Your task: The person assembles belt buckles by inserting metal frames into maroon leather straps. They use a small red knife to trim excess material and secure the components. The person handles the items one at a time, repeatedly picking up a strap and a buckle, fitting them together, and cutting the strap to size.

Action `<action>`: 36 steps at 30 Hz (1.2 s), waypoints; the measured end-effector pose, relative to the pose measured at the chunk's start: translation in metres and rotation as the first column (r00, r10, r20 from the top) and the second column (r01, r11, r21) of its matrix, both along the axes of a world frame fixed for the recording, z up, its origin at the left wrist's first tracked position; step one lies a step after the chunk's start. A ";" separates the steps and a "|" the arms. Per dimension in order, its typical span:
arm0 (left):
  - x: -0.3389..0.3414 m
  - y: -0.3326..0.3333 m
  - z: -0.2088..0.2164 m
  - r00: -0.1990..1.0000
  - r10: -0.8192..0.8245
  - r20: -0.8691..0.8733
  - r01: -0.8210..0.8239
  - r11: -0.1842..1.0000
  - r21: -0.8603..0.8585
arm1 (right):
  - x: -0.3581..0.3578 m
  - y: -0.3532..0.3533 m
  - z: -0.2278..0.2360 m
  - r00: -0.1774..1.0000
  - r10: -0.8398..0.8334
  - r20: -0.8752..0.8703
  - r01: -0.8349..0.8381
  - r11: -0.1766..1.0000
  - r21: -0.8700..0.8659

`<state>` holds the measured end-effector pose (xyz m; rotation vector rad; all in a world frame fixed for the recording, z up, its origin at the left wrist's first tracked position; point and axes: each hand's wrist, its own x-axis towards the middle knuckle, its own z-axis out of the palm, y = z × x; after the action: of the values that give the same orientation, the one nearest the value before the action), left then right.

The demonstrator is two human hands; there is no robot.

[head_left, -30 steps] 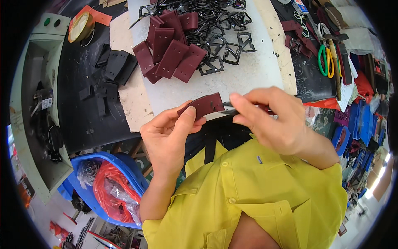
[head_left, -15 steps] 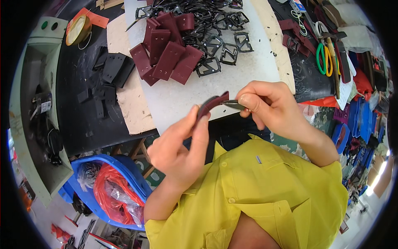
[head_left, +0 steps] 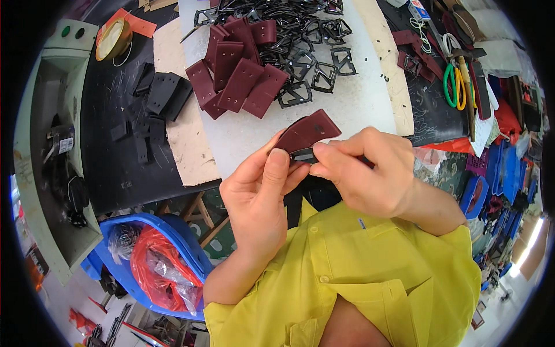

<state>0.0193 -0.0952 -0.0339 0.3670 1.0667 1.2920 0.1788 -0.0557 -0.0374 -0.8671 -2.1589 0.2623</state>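
Note:
A maroon leather strap piece [head_left: 306, 133] with a slot near its end is gripped between the thumb and fingers of my left hand [head_left: 257, 194]. My right hand [head_left: 378, 173] is closed in a pinch on a small dark tool [head_left: 303, 155], whose far end lies against the strap's lower edge by my left fingertips. Its exact kind is not clear, as my fingers cover much of it. Beyond my hands, a pile of punched maroon leather pieces [head_left: 240, 81] lies beside a heap of black metal buckles [head_left: 300, 63] on a white board [head_left: 358, 104].
Black leather pieces [head_left: 159, 95] lie on the dark table left of the board. Scissors with green and yellow handles [head_left: 454, 87] and maroon straps [head_left: 416, 55] are at right. A blue bin [head_left: 196, 254] holding plastic bags stands at lower left.
The strap has turned so its broad face shows. My right hand has moved slightly down and closer to my left, bringing the dark tool from the strap's end to its lower edge.

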 end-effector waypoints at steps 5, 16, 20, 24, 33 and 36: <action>0.008 -0.005 -0.011 0.700 0.239 -0.673 0.077 0.912 0.404 | 0.000 0.004 0.019 0.984 -0.109 -0.138 -0.011 0.745 -0.667; 0.015 0.047 -0.030 0.209 0.534 -0.819 0.677 0.526 0.515 | 0.061 0.035 0.001 0.641 -0.666 -0.381 -0.219 0.317 -0.923; 0.029 0.076 -0.023 0.006 0.495 -0.869 0.643 0.663 0.383 | 0.133 0.080 -0.024 0.700 -0.694 -0.169 0.333 0.527 -0.782; 0.035 0.088 -0.032 -0.100 0.607 -0.789 0.635 0.649 0.419 | 0.122 0.085 -0.013 0.655 -0.737 0.167 0.711 0.676 0.196; 0.029 0.067 -0.002 0.567 0.207 -0.797 0.332 0.828 0.451 | 0.031 0.043 0.011 0.871 -0.400 -0.286 -0.067 0.481 -0.874; 0.017 0.055 0.007 0.722 -0.058 -0.689 0.289 0.930 0.225 | 0.024 0.035 0.007 0.887 -0.376 -0.267 -0.033 0.526 -0.850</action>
<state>0.0364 -0.0398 -0.0273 1.2399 1.3776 1.1731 0.2032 -0.0209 -0.0300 -1.3869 -1.4221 1.3542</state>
